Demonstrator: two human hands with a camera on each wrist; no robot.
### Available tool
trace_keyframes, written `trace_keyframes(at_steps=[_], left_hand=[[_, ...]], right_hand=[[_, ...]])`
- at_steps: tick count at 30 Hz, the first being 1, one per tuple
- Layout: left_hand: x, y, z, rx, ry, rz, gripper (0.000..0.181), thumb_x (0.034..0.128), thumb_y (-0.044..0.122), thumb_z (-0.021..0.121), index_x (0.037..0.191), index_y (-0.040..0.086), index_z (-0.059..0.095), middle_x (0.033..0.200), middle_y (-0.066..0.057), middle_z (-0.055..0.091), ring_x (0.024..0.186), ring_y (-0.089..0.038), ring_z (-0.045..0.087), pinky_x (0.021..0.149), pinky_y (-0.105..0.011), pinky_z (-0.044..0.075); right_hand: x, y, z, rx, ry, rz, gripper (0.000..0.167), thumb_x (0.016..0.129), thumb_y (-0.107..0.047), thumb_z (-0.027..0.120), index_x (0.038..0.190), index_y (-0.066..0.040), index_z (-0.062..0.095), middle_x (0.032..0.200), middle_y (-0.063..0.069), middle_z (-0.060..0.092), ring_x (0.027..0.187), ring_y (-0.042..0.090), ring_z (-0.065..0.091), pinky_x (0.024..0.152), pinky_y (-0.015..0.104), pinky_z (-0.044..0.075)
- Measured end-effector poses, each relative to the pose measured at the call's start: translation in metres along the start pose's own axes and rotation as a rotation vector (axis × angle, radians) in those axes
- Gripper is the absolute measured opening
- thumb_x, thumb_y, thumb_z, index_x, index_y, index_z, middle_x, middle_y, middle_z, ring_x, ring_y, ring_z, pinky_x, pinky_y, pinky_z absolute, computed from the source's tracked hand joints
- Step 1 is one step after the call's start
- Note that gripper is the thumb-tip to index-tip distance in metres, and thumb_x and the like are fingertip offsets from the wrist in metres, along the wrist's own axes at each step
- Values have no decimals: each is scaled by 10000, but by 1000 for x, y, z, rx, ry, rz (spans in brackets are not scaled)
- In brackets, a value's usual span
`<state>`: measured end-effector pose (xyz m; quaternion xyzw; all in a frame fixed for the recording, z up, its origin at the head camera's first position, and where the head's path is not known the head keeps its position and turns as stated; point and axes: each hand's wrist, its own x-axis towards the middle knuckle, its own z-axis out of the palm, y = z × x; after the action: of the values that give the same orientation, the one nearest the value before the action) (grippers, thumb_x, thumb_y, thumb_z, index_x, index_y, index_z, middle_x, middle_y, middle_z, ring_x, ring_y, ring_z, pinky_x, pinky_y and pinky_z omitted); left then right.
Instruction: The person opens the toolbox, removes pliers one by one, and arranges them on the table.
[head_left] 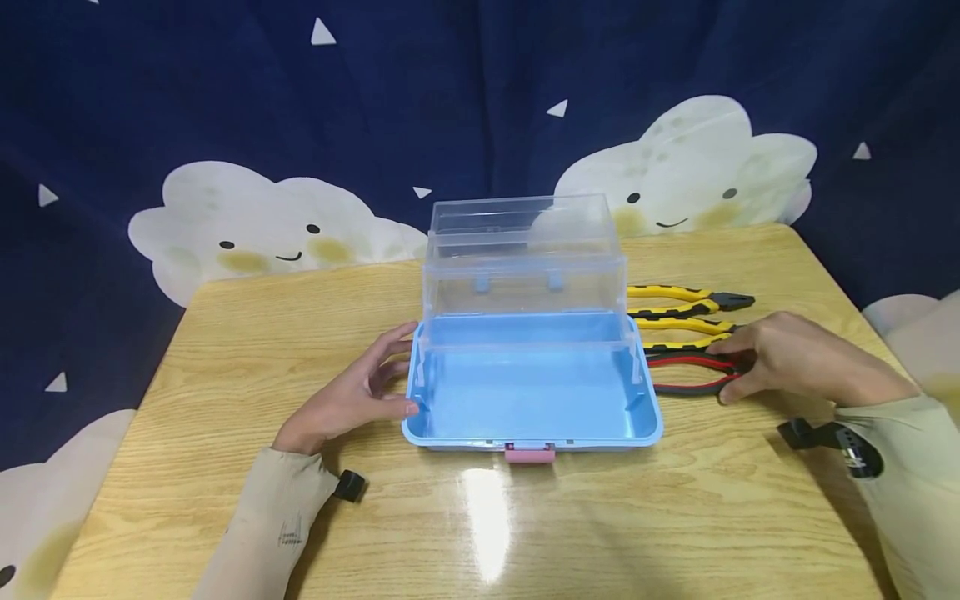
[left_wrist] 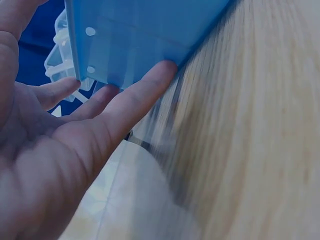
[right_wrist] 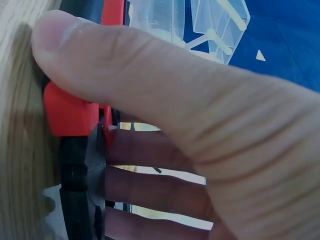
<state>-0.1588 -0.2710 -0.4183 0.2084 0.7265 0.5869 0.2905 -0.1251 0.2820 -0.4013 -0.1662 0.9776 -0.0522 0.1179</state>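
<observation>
A light blue toolbox (head_left: 525,400) stands in the middle of the table, its clear lid (head_left: 525,287) raised and a pink latch (head_left: 529,456) on its front. Nothing lies inside the box. My left hand (head_left: 348,396) rests against the box's left wall (left_wrist: 130,40), thumb near the front and fingers spread, not curled round it. To the right of the box, my right hand (head_left: 798,358) grips a pair of red-and-black pliers (head_left: 693,389) near the joint. In the right wrist view the thumb presses on the red part of the pliers (right_wrist: 72,115), with the fingers on the other side.
Two pairs of yellow-and-black pliers, the farther pair (head_left: 678,292) and the nearer pair (head_left: 690,324), lie just beyond the red ones, handles toward the box. A dark blue curtain (head_left: 450,92) with clouds hangs behind the wooden table (head_left: 600,525).
</observation>
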Motion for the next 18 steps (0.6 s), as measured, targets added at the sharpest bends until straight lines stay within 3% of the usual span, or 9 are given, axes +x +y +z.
trace_keyframes(at_steps=[8,14,18], left_hand=[[-2,2,0,-23,-12,38,1031,890,81,808,1653,337,162,1654,-146,294,1530,-458,335,1082,-325,568],[1,1,-1,11,-22,36,1033,903,106,802,1658,337,136,1671,-130,273,1547,-455,316,1156,-444,517],[1,2,-1,27,-40,33,1072,902,126,808,1673,274,78,1692,-135,229,1556,-472,288,1183,-501,483]], right_hand=[[3,-6,-3,27,-10,35,695,643,-497,951,1159,-61,784,1065,33,766,930,184,683,815,480,593],[-2,-4,0,63,-4,50,685,654,-498,946,1163,-69,784,1037,7,738,894,147,641,791,423,576],[-11,-5,2,91,86,61,606,686,-457,946,1154,-105,789,1072,11,751,918,146,654,793,384,575]])
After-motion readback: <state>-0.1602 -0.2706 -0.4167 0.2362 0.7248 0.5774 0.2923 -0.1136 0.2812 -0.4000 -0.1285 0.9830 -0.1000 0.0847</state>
